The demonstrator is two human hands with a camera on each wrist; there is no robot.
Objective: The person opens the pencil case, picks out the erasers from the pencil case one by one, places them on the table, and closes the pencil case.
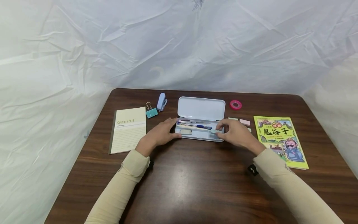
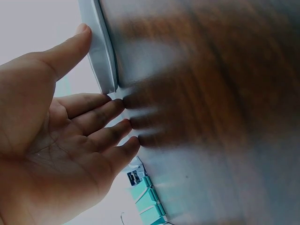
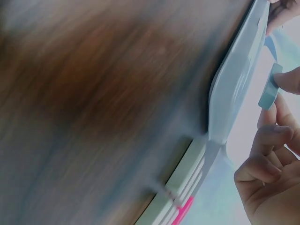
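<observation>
A staged recording desk: wooden table (image 1: 195, 186) with stationery, draped white sheeting (image 1: 84, 46) behind.

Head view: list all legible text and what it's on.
"Gambit" – cover of the cream lined notebook, left of the open white pencil case.
"鬼谷子" – cover of the yellow-green cartoon book at right.
Small line under "Gambit" and small print on the book: too small to read.
Wrist views: blurred, no text.
</observation>
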